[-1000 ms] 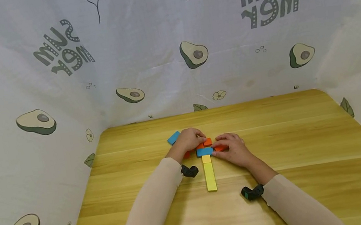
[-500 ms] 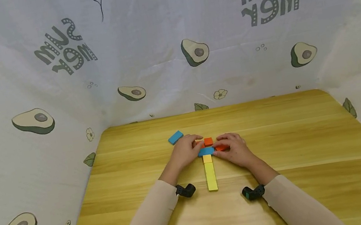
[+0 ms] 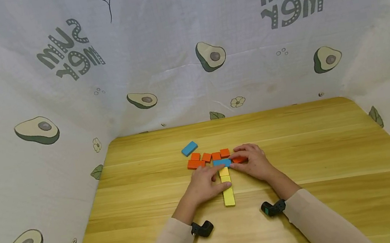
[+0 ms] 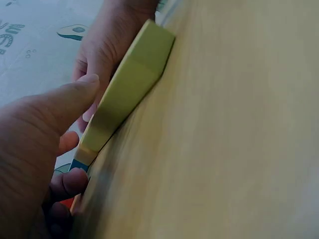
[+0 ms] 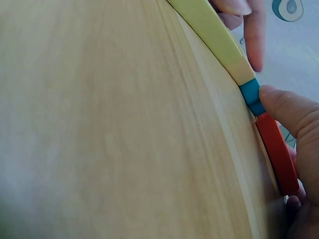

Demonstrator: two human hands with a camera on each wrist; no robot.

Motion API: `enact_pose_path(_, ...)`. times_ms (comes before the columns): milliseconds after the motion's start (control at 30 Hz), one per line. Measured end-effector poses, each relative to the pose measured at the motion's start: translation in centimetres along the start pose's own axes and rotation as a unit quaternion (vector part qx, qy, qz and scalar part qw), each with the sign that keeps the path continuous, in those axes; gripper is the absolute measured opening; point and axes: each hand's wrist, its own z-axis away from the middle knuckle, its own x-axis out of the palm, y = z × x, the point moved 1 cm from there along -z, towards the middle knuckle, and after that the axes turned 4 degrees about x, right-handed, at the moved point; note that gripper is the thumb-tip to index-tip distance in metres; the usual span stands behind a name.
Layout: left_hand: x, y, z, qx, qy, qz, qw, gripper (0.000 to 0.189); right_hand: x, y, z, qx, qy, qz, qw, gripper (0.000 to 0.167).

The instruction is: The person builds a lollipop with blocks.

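I saw my left hand (image 3: 204,185) had drawn back toward me since 0.5 s earlier: it had left the orange blocks and now lay beside the long yellow bar (image 3: 227,191), thumb on the bar's top, fingers (image 4: 70,181) loosely curled at its left edge. With the hand gone, 4 orange blocks (image 3: 196,160) showed in a loose row left of the blue block (image 3: 221,162). My right hand (image 3: 252,162) had not moved; its fingers pinched the orange block (image 3: 239,159) at the blue block's right end, the thumb tip touching the blue block in the right wrist view. The yellow bar lay flat on the worktop (image 3: 317,153), running from me up to a short yellow block (image 3: 223,172) that butted the blue one. A second blue block (image 3: 189,148) sat apart, further back on the left.
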Motion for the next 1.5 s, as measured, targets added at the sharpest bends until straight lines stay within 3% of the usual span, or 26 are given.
enact_pose_path(200,0.0,-1.3,0.0,0.007,-0.006,0.015,0.9998,0.070,0.3,-0.3,-0.8,0.008,0.006,0.000,0.9999,0.028)
enact_pose_path(500,-0.8,-2.8,-0.8,0.040,-0.004,0.002,0.9992,0.065,0.7,-0.7,-1.9,0.028,0.007,0.005,0.9996,0.029)
enact_pose_path(1000,-0.7,-2.6,-0.5,0.060,0.025,-0.018,0.9977,0.053,0.7,-0.7,-2.0,0.035,0.003,0.004,0.9994,0.029)
enact_pose_path(1233,-0.5,-2.4,-0.3,0.048,0.043,-0.020,0.9977,0.052,0.5,-0.8,-2.9,0.095,-0.012,-0.017,0.9952,0.037)
enact_pose_path(1500,-0.1,-2.1,-0.4,0.044,0.058,-0.024,0.9970,0.050,0.4,-1.9,-5.1,0.117,0.016,0.053,0.9916,0.038)
